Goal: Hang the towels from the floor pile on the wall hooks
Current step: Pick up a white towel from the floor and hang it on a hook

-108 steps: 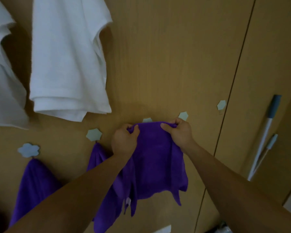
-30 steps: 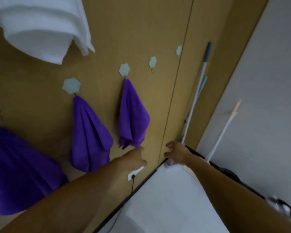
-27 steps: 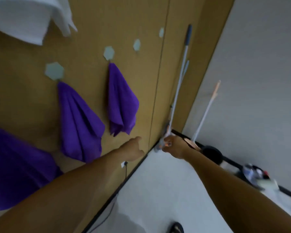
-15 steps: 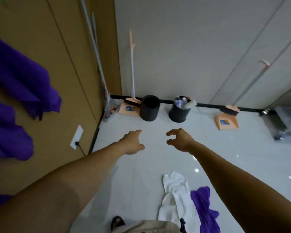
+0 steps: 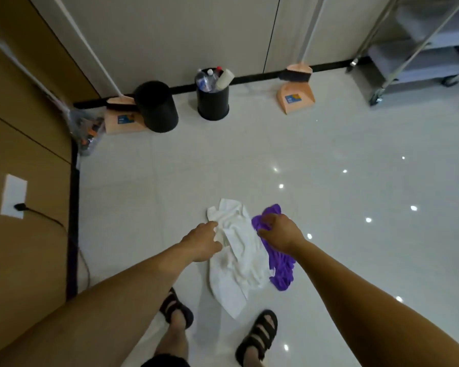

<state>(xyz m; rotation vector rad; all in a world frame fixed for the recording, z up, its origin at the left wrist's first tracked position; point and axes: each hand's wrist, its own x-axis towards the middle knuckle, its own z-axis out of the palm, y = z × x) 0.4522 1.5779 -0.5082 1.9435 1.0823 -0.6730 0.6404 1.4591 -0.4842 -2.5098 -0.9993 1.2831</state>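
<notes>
On the pale tiled floor in front of my feet lies a small pile: a crumpled white towel and, touching its right side, a purple towel. My left hand hovers over the white towel's left edge, fingers loosely curled and holding nothing. My right hand reaches down over the top of the purple towel with fingers spread; I see no cloth gripped in it. The wall hooks are out of view.
The brown panelled wall with a white socket and a cable runs along the left. Two black bins, two orange dustpans and broom handles stand along the far wall. A metal trolley is at the upper right.
I let go of a purple towel now hanging on a hook, turned away from the wall and looked down. Both hands have dropped toward the floor pile.
</notes>
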